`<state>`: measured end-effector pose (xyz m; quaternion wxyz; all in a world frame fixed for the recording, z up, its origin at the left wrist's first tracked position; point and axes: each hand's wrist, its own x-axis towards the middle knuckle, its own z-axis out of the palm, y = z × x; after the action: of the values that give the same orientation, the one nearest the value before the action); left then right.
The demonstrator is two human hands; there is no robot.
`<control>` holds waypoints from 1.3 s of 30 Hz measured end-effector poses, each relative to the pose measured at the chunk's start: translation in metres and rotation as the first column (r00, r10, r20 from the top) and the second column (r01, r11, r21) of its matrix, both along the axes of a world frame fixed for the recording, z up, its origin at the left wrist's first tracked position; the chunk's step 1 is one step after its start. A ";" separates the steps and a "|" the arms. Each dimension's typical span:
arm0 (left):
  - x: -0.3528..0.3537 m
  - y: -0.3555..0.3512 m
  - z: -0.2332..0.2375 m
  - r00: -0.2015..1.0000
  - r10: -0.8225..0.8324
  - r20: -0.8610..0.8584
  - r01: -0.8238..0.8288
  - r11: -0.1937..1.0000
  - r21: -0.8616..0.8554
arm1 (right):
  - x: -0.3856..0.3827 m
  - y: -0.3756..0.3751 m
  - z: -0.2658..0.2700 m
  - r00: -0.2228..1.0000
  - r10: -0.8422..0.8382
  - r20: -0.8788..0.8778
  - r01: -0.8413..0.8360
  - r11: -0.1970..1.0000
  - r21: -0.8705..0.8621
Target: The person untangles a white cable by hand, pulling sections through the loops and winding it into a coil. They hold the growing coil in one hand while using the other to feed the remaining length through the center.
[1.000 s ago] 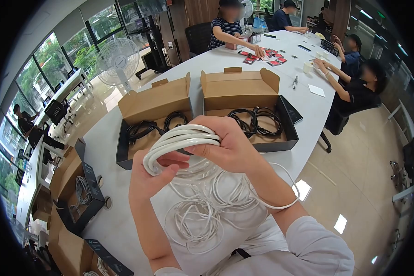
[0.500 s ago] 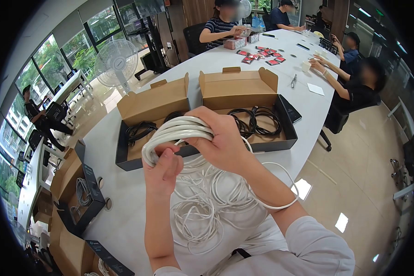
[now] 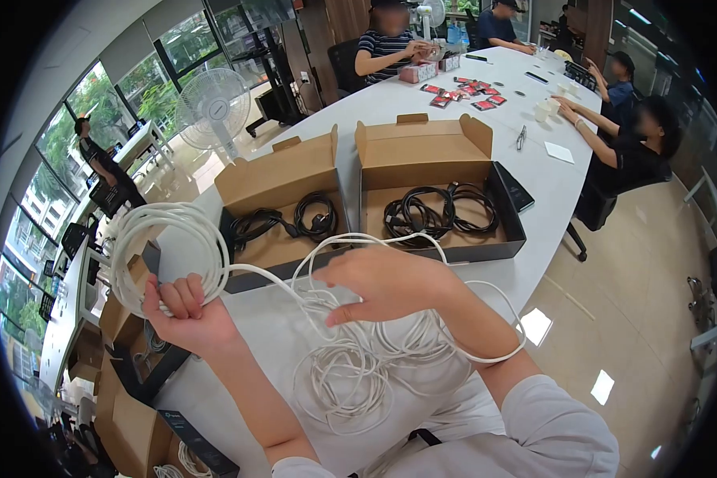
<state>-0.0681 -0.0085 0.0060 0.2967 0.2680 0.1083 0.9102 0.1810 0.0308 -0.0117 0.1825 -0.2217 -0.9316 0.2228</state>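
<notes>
My left hand (image 3: 185,312) is closed around the lower part of a coil of white cable (image 3: 171,213), lifted to the left over the table. From that coil a strand runs right, past my right hand (image 3: 386,279), to a tangled heap of white cable (image 3: 346,378) near my lap. The right hand has its fingers stretched and thumb apart, beside the loose strands, gripping nothing visible. One loop of white cable (image 3: 524,327) hangs around my right forearm.
Two open cardboard boxes hold black cables: the left box (image 3: 283,171) and the right box (image 3: 426,143). More open boxes (image 3: 147,374) with cables stand at lower left. Red packets (image 3: 470,88), pliers (image 3: 521,138) and a white card (image 3: 559,152) lie farther back. Several people sit around the table.
My left hand has carried the coil leftward from the middle. My right hand has let go of the coil and now lies apart from it, with a strand drawn out between.
</notes>
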 end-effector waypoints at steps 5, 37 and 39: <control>0.008 -0.012 0.013 0.978 0.208 0.022 -0.208 0.978 -0.007 | -0.010 0.002 -0.015 0.988 0.005 0.151 -0.016 0.997 0.072; 0.049 0.027 -0.029 -0.384 0.544 -0.746 -0.511 0.547 0.663 | 0.020 -0.018 0.040 0.672 -0.384 -0.633 -0.210 0.721 -0.660; 0.047 0.032 -0.034 -0.254 0.518 -0.817 -0.571 0.602 0.559 | 0.019 -0.021 0.040 0.679 -0.360 -0.639 -0.205 0.744 -0.636</control>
<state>-0.0215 0.0236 -0.0280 -0.2899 0.7050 0.3980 0.5104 0.1997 0.0095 0.0285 0.4561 -0.2062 -0.6252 0.5988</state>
